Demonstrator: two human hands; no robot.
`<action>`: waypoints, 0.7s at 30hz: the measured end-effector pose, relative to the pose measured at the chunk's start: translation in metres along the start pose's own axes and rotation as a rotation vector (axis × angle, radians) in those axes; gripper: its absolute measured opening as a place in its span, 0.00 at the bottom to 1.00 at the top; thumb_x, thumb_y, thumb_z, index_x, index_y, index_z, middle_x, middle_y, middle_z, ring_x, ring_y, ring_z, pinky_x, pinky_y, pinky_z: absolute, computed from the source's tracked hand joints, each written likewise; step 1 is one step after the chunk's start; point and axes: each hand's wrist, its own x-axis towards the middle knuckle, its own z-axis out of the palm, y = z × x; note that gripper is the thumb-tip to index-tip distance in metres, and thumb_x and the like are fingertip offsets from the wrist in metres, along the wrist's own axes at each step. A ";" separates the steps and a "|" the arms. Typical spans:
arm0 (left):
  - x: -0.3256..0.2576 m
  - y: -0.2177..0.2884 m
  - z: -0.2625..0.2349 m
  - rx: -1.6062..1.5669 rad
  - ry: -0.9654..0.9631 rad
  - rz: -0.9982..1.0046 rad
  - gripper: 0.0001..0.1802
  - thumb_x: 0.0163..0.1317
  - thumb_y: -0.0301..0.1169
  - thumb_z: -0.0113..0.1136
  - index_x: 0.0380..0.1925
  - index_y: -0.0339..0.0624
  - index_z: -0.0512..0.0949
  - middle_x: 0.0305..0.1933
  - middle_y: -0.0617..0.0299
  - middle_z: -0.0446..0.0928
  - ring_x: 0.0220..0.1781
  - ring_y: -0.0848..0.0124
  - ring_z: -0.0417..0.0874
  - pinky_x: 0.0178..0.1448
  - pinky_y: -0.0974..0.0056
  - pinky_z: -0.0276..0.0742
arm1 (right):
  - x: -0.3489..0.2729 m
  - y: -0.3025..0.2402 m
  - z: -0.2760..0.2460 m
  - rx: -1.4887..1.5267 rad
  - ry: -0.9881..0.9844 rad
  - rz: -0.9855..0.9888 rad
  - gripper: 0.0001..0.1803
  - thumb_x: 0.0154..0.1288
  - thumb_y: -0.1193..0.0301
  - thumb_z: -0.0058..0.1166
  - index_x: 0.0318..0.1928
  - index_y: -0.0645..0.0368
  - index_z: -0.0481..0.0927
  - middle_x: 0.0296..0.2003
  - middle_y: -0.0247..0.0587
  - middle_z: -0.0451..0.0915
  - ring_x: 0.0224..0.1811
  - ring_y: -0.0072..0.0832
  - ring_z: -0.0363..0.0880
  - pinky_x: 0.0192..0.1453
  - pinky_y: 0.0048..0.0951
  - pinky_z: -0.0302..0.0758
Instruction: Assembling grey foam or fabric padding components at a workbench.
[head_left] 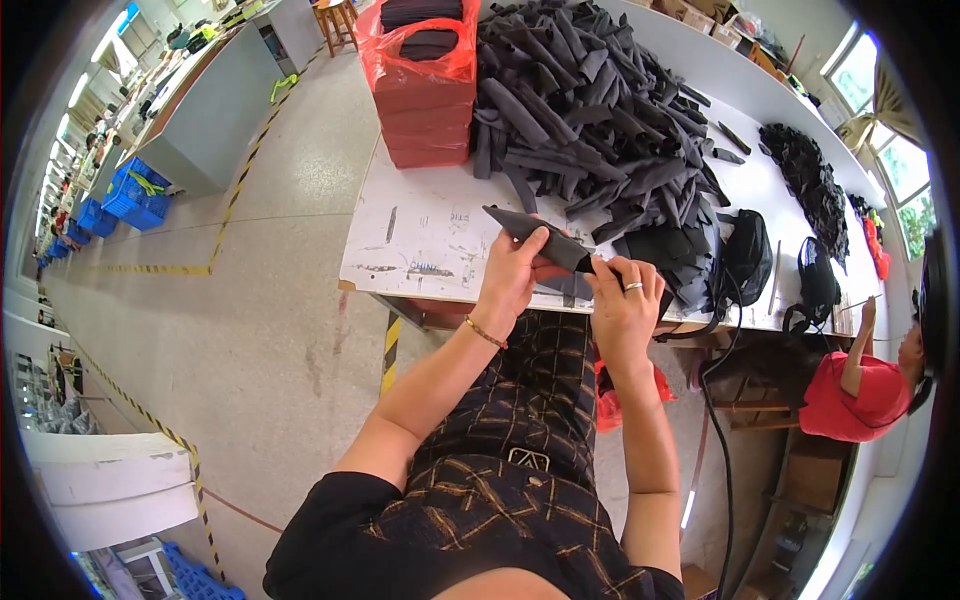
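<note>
A dark grey fabric piece (565, 250), folded or tube-shaped with a pointed far-left end, is held above the table's near edge. My left hand (515, 262) is closed round its middle, the thumb pressed on top. My right hand (627, 300), with a ring on one finger, grips the piece's right end; the fingers hide that end. Just beyond my hands, a large heap of similar dark grey fabric pieces (590, 110) covers the far part of the white table (400, 225). A looser stack of flat dark pieces (672, 250) lies near my right hand.
A red plastic bag (425, 120) packed with dark stacked pieces stands at the table's left. Black bags (748, 255) and a black pile (805, 175) lie to the right. A black cable (722, 440) hangs down. A person in red (855, 395) sits at right.
</note>
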 end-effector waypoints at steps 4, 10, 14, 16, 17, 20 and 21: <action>-0.008 0.002 0.013 0.025 -0.020 0.170 0.15 0.67 0.30 0.56 0.51 0.40 0.67 0.48 0.49 0.79 0.46 0.61 0.84 0.46 0.60 0.85 | 0.000 -0.009 0.007 0.056 -0.011 0.124 0.23 0.50 0.72 0.67 0.49 0.57 0.80 0.42 0.38 0.74 0.45 0.38 0.72 0.51 0.40 0.67; -0.010 -0.005 0.017 -0.151 -0.257 -0.006 0.10 0.69 0.32 0.55 0.42 0.35 0.76 0.48 0.51 0.80 0.53 0.64 0.81 0.59 0.58 0.75 | -0.005 -0.029 0.013 0.288 -0.059 0.219 0.31 0.50 0.75 0.66 0.56 0.58 0.71 0.45 0.46 0.72 0.49 0.48 0.71 0.53 0.46 0.66; -0.009 -0.008 0.011 -0.059 -0.239 0.162 0.13 0.71 0.34 0.50 0.45 0.35 0.76 0.44 0.52 0.82 0.52 0.66 0.81 0.55 0.61 0.76 | -0.028 -0.014 0.017 0.433 -0.196 0.259 0.19 0.50 0.80 0.62 0.43 0.60 0.70 0.45 0.50 0.72 0.48 0.52 0.71 0.53 0.47 0.68; -0.015 -0.026 0.020 -0.060 -0.266 0.083 0.13 0.72 0.35 0.50 0.44 0.36 0.76 0.44 0.51 0.82 0.51 0.66 0.81 0.54 0.62 0.76 | -0.019 -0.016 0.019 0.454 -0.143 0.138 0.19 0.51 0.83 0.60 0.43 0.62 0.70 0.43 0.53 0.72 0.47 0.52 0.72 0.50 0.43 0.71; -0.021 -0.033 0.022 -0.155 -0.238 0.018 0.13 0.72 0.36 0.50 0.44 0.36 0.76 0.47 0.51 0.81 0.51 0.66 0.81 0.54 0.63 0.76 | -0.015 -0.019 0.018 0.437 -0.176 0.153 0.19 0.50 0.82 0.61 0.42 0.63 0.70 0.43 0.54 0.72 0.47 0.52 0.72 0.49 0.44 0.71; -0.018 -0.020 0.015 -0.152 -0.158 0.005 0.14 0.72 0.37 0.50 0.44 0.37 0.76 0.49 0.51 0.80 0.49 0.67 0.81 0.54 0.63 0.76 | -0.009 -0.027 0.014 0.429 -0.161 0.202 0.18 0.51 0.82 0.62 0.42 0.63 0.70 0.44 0.55 0.72 0.47 0.52 0.72 0.48 0.45 0.71; -0.014 -0.013 0.009 -0.193 -0.172 -0.008 0.13 0.72 0.36 0.50 0.44 0.37 0.76 0.50 0.50 0.80 0.48 0.67 0.81 0.54 0.63 0.76 | -0.016 -0.020 0.010 0.449 -0.244 0.194 0.17 0.53 0.81 0.62 0.42 0.62 0.70 0.44 0.55 0.72 0.46 0.53 0.73 0.46 0.45 0.71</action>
